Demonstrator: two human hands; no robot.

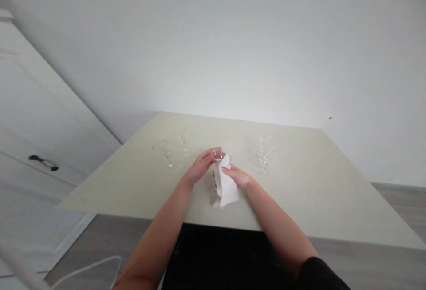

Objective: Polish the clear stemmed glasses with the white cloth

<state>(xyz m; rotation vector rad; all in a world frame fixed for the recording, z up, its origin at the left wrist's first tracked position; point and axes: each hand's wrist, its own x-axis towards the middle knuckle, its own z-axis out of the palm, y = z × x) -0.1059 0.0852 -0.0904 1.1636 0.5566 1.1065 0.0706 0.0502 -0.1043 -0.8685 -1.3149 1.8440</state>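
My left hand point(202, 165) curls around the bowl of a clear wine glass point(218, 154) held over the middle of the pale table point(299, 192). My right hand point(238, 176) grips a white cloth point(225, 186), whose upper end is pushed into the glass rim while the rest hangs down toward the tabletop. Both hands are closed around what they hold. The glass's stem is hidden behind the cloth.
Two clear glasses point(162, 150) point(182, 138) stand on the table to the left, and two more point(263, 142) point(264, 162) stand to the right. A white cabinet with a dark handle point(43, 162) is at the left. A white wall rises behind the table.
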